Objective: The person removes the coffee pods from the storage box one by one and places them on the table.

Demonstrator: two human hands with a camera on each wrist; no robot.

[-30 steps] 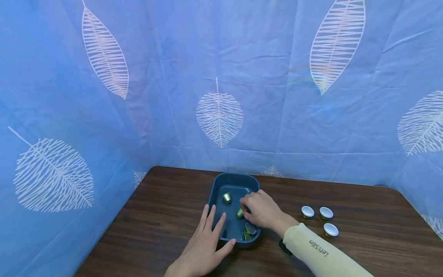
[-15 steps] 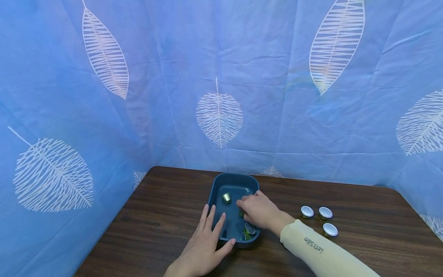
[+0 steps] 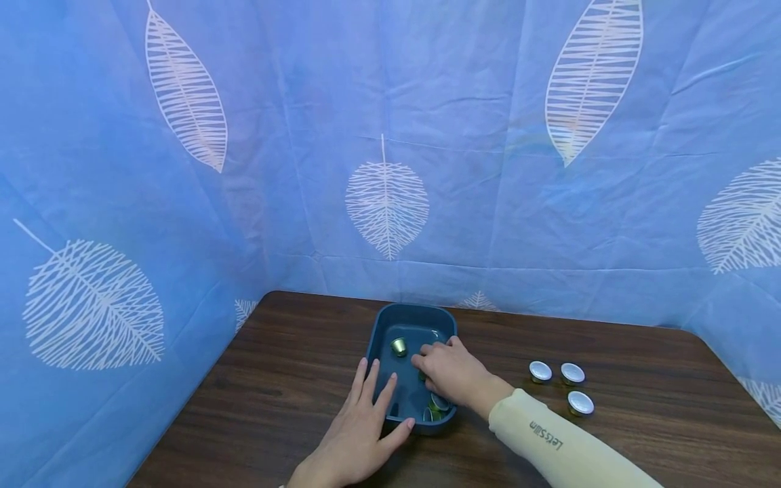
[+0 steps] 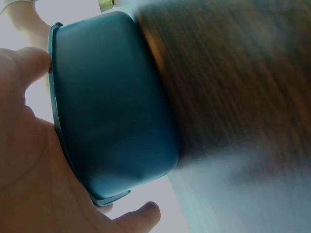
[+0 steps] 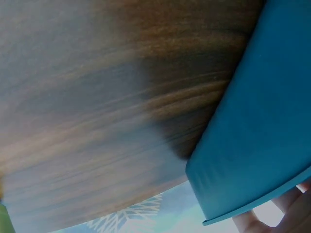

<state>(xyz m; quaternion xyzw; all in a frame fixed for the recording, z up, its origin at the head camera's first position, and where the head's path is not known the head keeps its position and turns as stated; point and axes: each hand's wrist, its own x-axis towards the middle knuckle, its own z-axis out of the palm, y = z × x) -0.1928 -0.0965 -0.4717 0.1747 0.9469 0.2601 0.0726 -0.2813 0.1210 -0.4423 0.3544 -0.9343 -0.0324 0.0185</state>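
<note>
Three silver-lidded capsules (image 3: 560,384) sit right of my right hand (image 3: 448,371), whose grip I cannot tell; my flat left hand (image 3: 360,427) steadies the tray (image 3: 379,334) on dark wood table (image 3: 287,379), blue leaf curtain (image 3: 390,156) beyond.

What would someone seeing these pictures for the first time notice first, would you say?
Most striking is the blue curtain with its big white leaves, hung behind and beside a dark wooden table. At the table's middle stands a dark blue tray holding small green-gold capsules; the left hand rests flat on its near rim while the right hand reaches inside. Right of the tray, three silver-topped capsules sit together.
</note>
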